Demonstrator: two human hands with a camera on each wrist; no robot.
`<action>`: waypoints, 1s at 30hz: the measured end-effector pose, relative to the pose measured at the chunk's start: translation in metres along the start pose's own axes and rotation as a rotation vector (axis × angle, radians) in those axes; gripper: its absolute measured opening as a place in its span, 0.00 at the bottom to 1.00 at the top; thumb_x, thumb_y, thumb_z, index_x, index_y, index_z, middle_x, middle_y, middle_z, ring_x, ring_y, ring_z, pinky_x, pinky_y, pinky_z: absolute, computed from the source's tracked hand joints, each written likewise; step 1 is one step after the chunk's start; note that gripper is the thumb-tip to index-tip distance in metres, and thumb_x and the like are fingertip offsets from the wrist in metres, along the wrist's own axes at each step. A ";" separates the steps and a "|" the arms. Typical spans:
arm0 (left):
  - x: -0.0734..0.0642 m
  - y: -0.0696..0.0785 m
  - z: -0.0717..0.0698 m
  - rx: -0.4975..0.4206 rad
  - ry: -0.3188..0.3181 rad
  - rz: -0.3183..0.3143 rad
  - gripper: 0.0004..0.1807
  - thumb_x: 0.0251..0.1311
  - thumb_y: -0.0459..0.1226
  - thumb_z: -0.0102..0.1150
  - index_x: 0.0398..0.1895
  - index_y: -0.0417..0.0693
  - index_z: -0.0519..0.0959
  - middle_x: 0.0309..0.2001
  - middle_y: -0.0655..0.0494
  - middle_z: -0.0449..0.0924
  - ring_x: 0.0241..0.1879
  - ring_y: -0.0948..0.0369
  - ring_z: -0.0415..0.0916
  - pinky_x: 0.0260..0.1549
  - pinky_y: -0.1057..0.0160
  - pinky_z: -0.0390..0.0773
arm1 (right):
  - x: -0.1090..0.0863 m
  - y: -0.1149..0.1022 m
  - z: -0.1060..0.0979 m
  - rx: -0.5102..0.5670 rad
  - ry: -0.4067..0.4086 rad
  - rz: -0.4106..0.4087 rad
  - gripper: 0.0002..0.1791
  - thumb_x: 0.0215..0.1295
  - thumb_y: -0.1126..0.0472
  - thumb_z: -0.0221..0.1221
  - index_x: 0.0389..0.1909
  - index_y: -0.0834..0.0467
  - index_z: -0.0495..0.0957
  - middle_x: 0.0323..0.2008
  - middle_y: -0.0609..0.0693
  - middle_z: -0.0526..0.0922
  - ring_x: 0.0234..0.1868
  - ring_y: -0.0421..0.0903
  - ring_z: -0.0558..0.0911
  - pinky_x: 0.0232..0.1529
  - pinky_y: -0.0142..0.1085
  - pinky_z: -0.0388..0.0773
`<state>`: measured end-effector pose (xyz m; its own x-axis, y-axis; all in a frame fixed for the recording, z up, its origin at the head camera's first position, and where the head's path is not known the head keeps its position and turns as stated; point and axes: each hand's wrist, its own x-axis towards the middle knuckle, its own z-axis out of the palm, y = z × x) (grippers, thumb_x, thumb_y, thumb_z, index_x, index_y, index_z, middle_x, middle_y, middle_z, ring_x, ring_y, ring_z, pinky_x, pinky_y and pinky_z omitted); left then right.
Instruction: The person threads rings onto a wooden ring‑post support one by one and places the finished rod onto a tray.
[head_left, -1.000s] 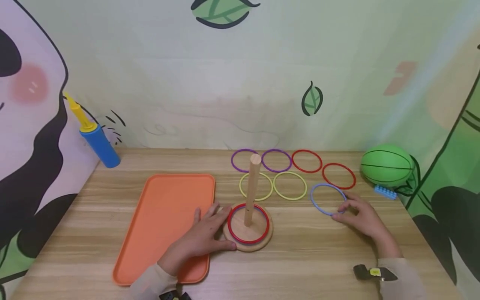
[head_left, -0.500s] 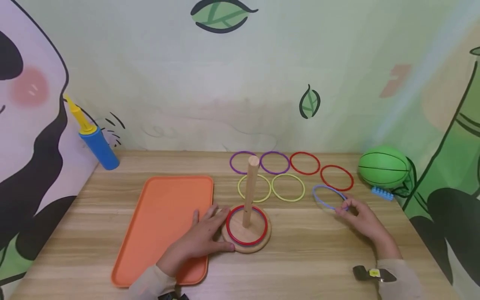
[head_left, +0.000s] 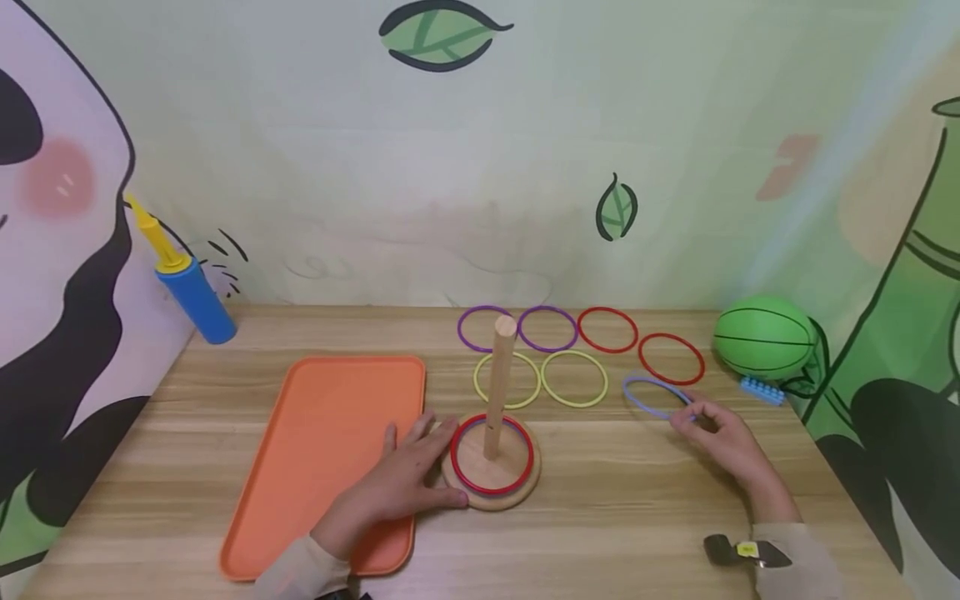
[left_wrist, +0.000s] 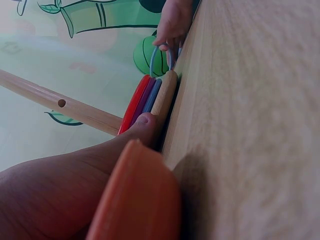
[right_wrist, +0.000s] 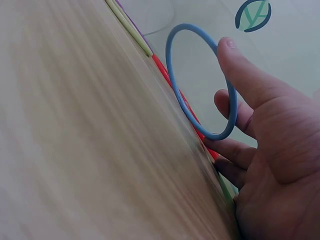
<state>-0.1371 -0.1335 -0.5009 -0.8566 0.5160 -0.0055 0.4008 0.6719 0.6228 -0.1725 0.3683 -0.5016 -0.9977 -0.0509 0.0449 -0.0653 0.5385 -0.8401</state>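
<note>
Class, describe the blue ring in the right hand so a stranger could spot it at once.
On the wooden table, find the green ball at the far right. In front and to its left, the right hand pinches the blue ring. Unlike the red ring lying flat behind it, it is tilted, and it is the only blue ring off the wooden stand.

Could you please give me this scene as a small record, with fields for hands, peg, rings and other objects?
Left hand: touches the edge of the wooden base
Right hand: pinches a blue ring, held tilted
Peg: upright on the wooden base
Around the peg, top to bottom: red ring, purple ring, second blue ring
Loose on the table: two purple rings, two yellow-green rings, two red rings
Left side: orange tray, partly hidden by the left hand; blue-and-yellow pump
Right side: green ball, small blue block
</note>
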 end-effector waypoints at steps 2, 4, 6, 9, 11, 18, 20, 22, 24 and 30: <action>0.000 -0.001 0.000 0.003 0.003 -0.001 0.59 0.57 0.63 0.74 0.84 0.46 0.58 0.82 0.51 0.60 0.84 0.43 0.38 0.73 0.28 0.21 | 0.001 0.000 0.000 0.007 -0.002 0.002 0.15 0.73 0.59 0.67 0.43 0.70 0.78 0.74 0.77 0.63 0.76 0.77 0.59 0.74 0.69 0.55; -0.001 -0.002 0.000 0.008 0.006 -0.002 0.59 0.57 0.63 0.74 0.84 0.46 0.58 0.82 0.52 0.60 0.84 0.43 0.38 0.73 0.28 0.21 | 0.002 0.000 0.000 0.016 -0.003 0.001 0.15 0.72 0.61 0.68 0.44 0.70 0.78 0.74 0.77 0.63 0.77 0.77 0.58 0.74 0.69 0.55; -0.001 -0.002 0.000 0.007 0.006 -0.004 0.59 0.57 0.63 0.74 0.84 0.46 0.58 0.82 0.52 0.60 0.84 0.43 0.38 0.73 0.28 0.21 | 0.002 0.000 0.001 0.016 0.006 0.007 0.16 0.70 0.61 0.69 0.43 0.70 0.78 0.74 0.76 0.63 0.77 0.77 0.58 0.74 0.69 0.54; -0.001 -0.002 0.000 0.006 0.004 -0.004 0.59 0.56 0.63 0.74 0.84 0.46 0.58 0.82 0.52 0.60 0.84 0.43 0.38 0.73 0.28 0.21 | 0.000 0.000 0.002 0.009 0.032 0.032 0.18 0.69 0.59 0.71 0.43 0.70 0.78 0.72 0.77 0.67 0.77 0.77 0.58 0.75 0.69 0.53; -0.001 -0.001 0.000 0.002 0.000 -0.002 0.59 0.57 0.63 0.74 0.84 0.46 0.58 0.82 0.52 0.59 0.84 0.43 0.38 0.73 0.28 0.21 | -0.002 -0.001 0.003 0.001 0.064 0.056 0.19 0.68 0.58 0.72 0.43 0.69 0.78 0.68 0.76 0.72 0.76 0.75 0.61 0.74 0.68 0.54; -0.003 0.003 -0.002 -0.007 0.004 -0.004 0.59 0.57 0.61 0.75 0.84 0.45 0.58 0.81 0.51 0.60 0.84 0.42 0.39 0.73 0.28 0.22 | -0.003 -0.011 0.010 0.052 0.174 0.056 0.19 0.66 0.59 0.74 0.40 0.69 0.77 0.59 0.66 0.83 0.65 0.52 0.74 0.62 0.38 0.68; -0.003 0.004 -0.002 -0.002 0.006 -0.005 0.59 0.57 0.61 0.75 0.84 0.45 0.59 0.81 0.51 0.61 0.84 0.42 0.40 0.73 0.28 0.22 | -0.002 -0.014 0.013 0.097 0.183 0.031 0.18 0.66 0.62 0.73 0.40 0.70 0.76 0.66 0.68 0.79 0.67 0.48 0.75 0.60 0.28 0.69; -0.002 0.004 -0.002 0.011 0.001 -0.009 0.58 0.57 0.62 0.74 0.84 0.45 0.58 0.82 0.52 0.60 0.84 0.43 0.39 0.73 0.29 0.22 | 0.000 -0.017 0.016 0.135 0.193 0.014 0.17 0.65 0.64 0.73 0.39 0.71 0.76 0.66 0.70 0.77 0.65 0.47 0.77 0.56 0.23 0.70; -0.001 0.003 -0.002 0.015 -0.003 -0.011 0.59 0.57 0.63 0.74 0.84 0.45 0.58 0.82 0.52 0.60 0.84 0.43 0.39 0.73 0.29 0.22 | 0.001 -0.021 0.019 0.155 0.188 -0.003 0.17 0.65 0.65 0.73 0.39 0.72 0.75 0.68 0.71 0.75 0.69 0.51 0.76 0.60 0.23 0.71; 0.001 0.001 0.000 0.028 -0.004 -0.014 0.59 0.57 0.64 0.73 0.84 0.46 0.58 0.82 0.53 0.59 0.84 0.43 0.38 0.73 0.29 0.22 | 0.004 -0.037 0.022 0.216 0.203 -0.031 0.18 0.65 0.68 0.72 0.40 0.73 0.71 0.74 0.68 0.69 0.77 0.66 0.65 0.75 0.38 0.65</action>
<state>-0.1372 -0.1325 -0.5008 -0.8611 0.5082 -0.0170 0.3977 0.6939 0.6003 -0.1738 0.3296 -0.4827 -0.9800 0.1166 0.1611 -0.1119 0.3464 -0.9314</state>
